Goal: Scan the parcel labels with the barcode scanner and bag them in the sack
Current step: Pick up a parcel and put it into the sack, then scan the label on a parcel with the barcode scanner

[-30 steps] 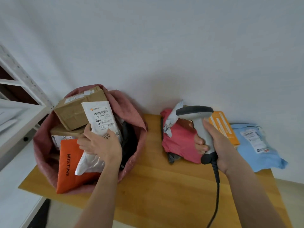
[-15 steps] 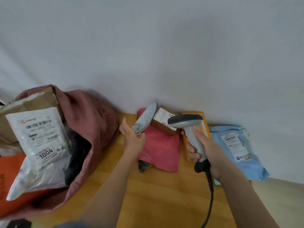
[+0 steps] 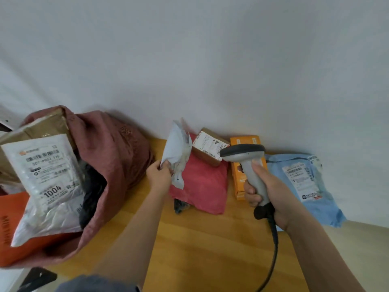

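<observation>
1. Centrally, left hand (image 3: 158,175) pinching the lower corner of a pale grey mailer (image 3: 177,152), fingers curled on its edge; mailer raised upright and tilted above the red parcel (image 3: 203,186), near the wall.
2. Right hand (image 3: 268,196) wrapped around the handle of the grey barcode scanner (image 3: 245,160), thumb laid up the handle; dark scanner head turned left toward the raised mailer, apart from it; black cable (image 3: 273,249) trailing down from the handle base to the lower edge of view.
3. Red parcel lying flat on the wooden worktop (image 3: 200,249), with a small brown box (image 3: 209,147) resting on its far edge, white label facing up; a dark item partly showing under the near edge of the red parcel.
4. Orange box (image 3: 240,180) flat just right of the red parcel, partly hidden by the scanner and right hand.
5. Blue mailer (image 3: 294,186) at far right, labelled face up, its corner hanging past the worktop edge.
6. Dusty-pink sack (image 3: 109,157) at left, mouth open toward the viewer, standing on the worktop.
7. Inside the sack: white labelled mailer (image 3: 46,182) printed "1004", leaning on a brown carton (image 3: 44,127); orange packet (image 3: 12,218) below it; dark contents beside them.
</observation>
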### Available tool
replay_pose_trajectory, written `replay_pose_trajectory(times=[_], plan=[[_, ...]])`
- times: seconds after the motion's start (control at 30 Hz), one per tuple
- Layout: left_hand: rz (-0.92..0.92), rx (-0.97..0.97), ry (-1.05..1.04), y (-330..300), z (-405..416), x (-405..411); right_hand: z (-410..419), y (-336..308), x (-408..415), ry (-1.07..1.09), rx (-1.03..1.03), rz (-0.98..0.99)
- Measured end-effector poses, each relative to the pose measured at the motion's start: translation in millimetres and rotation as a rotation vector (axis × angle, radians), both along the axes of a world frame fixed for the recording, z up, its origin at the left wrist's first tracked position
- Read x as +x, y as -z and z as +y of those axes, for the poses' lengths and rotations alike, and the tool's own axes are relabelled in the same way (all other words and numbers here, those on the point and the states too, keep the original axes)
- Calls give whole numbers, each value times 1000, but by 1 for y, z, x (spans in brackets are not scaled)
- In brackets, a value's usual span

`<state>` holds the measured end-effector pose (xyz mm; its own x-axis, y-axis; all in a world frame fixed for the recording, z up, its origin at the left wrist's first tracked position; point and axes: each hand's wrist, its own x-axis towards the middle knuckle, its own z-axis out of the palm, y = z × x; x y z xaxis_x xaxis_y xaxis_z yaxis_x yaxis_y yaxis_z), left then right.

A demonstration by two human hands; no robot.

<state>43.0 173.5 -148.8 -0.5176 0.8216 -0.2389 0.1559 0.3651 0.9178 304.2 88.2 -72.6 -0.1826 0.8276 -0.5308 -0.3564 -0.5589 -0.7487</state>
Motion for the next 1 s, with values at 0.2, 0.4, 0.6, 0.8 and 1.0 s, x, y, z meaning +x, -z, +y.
replay_pose_trajectory(times=[0.2,0.4,0.6,0.8,1.0], plan=[[-417,7,51,-30,-30,-1,-17,-18,-14,-24,86,40],[-640,105,171,-55,-61,-16,-40,-41,-25,-13,193,97],[-531,199,183,-69,-83,-38,-64,-68,-41,31,308,120],[130,362,257,-75,-103,-50,-89,-79,-54,-49,316,-6],[81,392,93,-96,-107,-48,-107,-90,-61,-82,316,-105]])
